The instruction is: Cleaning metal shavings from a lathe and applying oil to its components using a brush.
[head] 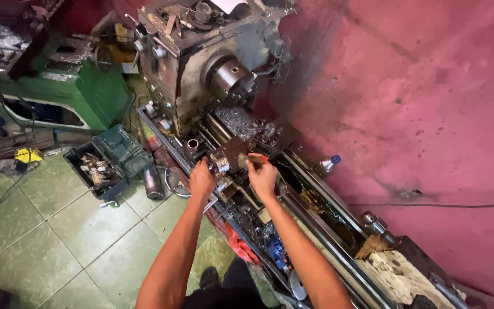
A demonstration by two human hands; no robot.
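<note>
**Both hands on the lathe carriage, chuck still bare**

Set-up stage, by the look of it. Left hand (202, 178) closed around a small metal handle (222, 166) on the carriage (236, 153), near the middle of the lathe (212, 74). Right hand (263, 176) just right of it, fingers pinched on a brownish part at the tool post; exact grip hard to tell. Far up, chuck (228, 77) empty, no workpiece clamped. Swarf (236, 121) heaped on the bed below it. Cutting seemingly not yet begun. Open toolbox (110, 163) on the floor, left.
</note>
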